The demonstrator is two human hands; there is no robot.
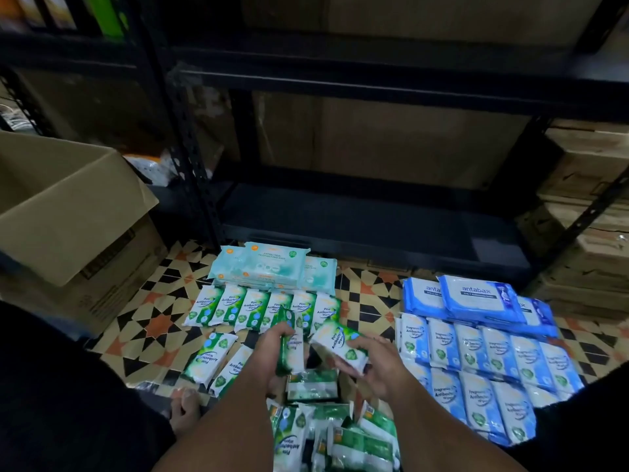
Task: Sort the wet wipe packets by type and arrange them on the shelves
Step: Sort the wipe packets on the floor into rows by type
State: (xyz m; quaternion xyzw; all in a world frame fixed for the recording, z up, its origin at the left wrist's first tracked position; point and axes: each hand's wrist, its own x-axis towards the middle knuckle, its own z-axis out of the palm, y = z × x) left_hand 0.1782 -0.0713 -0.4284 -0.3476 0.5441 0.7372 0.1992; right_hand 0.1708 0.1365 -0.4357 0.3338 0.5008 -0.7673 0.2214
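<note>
Green pine packets [340, 345] are grasped, one in each of the left hand [272, 338] and right hand [377, 366]; slick wrappers could be dropped among the sorted blue rows [486, 356].

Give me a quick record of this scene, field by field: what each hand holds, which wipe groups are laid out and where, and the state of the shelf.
left hand: grips a green pine packet, held on edge
right hand: holds a second pine packet, label up
green pine row: on the floor, left of centre
pale teal packs: stacked behind the pine row
blue fragrance-free packets: rows on the right
antabax packs: stacked behind the blue rows
unsorted pine pile: nearest the person
bottom shelf: no packets on it yet
cardboard box: open, at left
</note>
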